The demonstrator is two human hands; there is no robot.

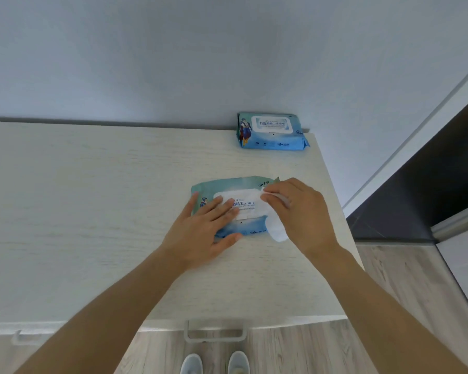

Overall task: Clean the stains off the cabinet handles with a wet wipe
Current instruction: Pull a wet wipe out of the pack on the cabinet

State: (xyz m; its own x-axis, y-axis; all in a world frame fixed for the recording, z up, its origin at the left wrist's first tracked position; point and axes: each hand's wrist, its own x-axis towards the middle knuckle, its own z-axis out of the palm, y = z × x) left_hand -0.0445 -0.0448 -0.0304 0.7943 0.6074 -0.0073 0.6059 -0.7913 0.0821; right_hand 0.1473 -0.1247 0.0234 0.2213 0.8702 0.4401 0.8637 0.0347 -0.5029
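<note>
We reach both bare arms forward over the pale wood-grain cabinet top (92, 198). Our left hand (203, 230) lies flat and spread, palm down, pressing on the left part of the near pack of wipes (235, 184), with the thumb along the pack's near edge; it grips nothing. Our right hand (300, 211) is bent at the wrist over the pack's right end, its fingertips pinched together on a white wet wipe (277, 229) that hangs down past the pack's near right corner.

A second pack of wipes (270, 130) lies well apart from the first, at the far right corner of the top, against the wall (173, 63).

One cabinet handle (215, 332) shows just below the front edge, between our forearms, and another handle (25, 337) at lower left is partly hidden by our left arm. We cannot make out any stains on them. The right hand covers the pack's opening, so we cannot tell how the flap sits. Our shoes (214, 363) are cut off at the bottom edge.
</note>
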